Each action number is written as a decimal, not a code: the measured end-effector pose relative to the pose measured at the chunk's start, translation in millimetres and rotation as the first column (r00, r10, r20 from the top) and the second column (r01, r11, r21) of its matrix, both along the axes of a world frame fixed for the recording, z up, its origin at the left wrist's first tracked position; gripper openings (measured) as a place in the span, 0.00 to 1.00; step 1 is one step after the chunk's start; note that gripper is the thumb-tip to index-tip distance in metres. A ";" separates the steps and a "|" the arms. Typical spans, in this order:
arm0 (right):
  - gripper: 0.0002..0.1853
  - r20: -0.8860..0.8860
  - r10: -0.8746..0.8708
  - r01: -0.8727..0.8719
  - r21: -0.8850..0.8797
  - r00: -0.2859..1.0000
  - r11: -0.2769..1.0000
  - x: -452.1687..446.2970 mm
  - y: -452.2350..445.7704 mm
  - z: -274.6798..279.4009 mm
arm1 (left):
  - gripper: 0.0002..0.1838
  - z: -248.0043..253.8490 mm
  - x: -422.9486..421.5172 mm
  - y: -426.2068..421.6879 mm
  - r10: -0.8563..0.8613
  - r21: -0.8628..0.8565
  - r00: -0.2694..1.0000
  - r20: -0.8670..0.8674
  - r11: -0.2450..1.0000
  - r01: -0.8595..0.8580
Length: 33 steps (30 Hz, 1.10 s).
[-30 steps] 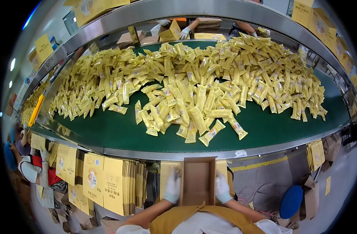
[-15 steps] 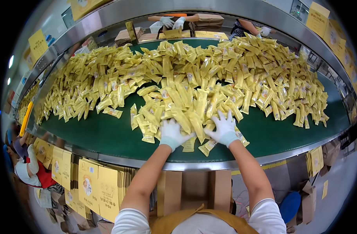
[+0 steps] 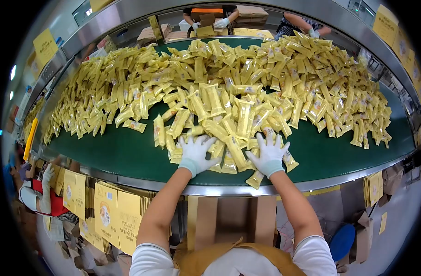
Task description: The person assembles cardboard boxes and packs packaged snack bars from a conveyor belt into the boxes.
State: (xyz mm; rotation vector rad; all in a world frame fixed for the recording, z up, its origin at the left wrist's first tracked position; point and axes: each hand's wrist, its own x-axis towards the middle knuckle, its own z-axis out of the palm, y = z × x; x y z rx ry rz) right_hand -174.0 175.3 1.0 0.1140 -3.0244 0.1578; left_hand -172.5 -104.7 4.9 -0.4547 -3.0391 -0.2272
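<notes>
Both of my hands wear white gloves with pale green cuffs. My left hand [image 3: 196, 153] lies with fingers spread against the near edge of a heap of yellow snack packets [image 3: 245, 118]. To its right, my right hand [image 3: 268, 155] is also spread flat, its fingers touching packets. Several packets, among them an upright-lying one [image 3: 236, 152], rest between the two hands. One packet [image 3: 254, 180] lies below my right palm, close to the belt's metal edge. Beneath everything is the green conveyor belt [image 3: 104, 156].
An open cardboard box [image 3: 236, 221] stands below the belt in front of me. Flattened yellow cartons [image 3: 111, 214] are stacked at left. Across the belt, a co-worker's gloved hands [image 3: 221, 23] handle a box. Another person in red [image 3: 56, 202] is at lower left; a blue stool [image 3: 342, 241] is at right.
My hands have shifted slightly apart, with fingers spread. Packets between them have rearranged, and one has slid down toward the near edge. The co-worker opposite has moved their hands apart.
</notes>
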 end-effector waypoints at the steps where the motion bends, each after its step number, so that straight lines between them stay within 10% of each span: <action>1: 0.39 -0.116 0.025 -0.025 -0.005 0.993 1.000 6.5 5.1 -5.7 | 0.43 3.8 10.8 -0.3 -0.001 -0.018 1.000 0.006 1.000 0.001; 13: 0.28 -0.196 -0.075 0.022 -0.255 0.978 0.967 12.8 75.4 -19.0 | 0.27 19.7 40.8 -38.1 0.164 -0.027 0.986 0.018 0.986 -0.164; 18: 0.24 0.018 0.482 -0.381 -0.589 0.876 0.713 36.6 95.7 43.6 | 0.29 37.9 45.5 3.8 0.211 0.248 0.962 0.175 0.936 -0.250; 22: 0.24 -0.093 0.697 -0.703 -0.083 0.711 0.706 40.9 75.9 14.0 | 0.30 3.1 30.3 49.5 0.351 0.134 0.924 0.148 0.919 -0.371; 28: 0.22 0.352 0.520 -0.461 -0.242 0.778 0.854 43.3 86.8 49.5 | 0.29 16.3 28.2 15.7 0.244 0.210 0.864 0.440 0.908 -0.363; 33: 0.20 0.107 0.566 -0.523 -0.276 0.817 0.807 -3.7 58.3 49.9 | 0.30 33.4 20.3 38.8 0.060 0.605 0.894 0.444 0.716 -0.349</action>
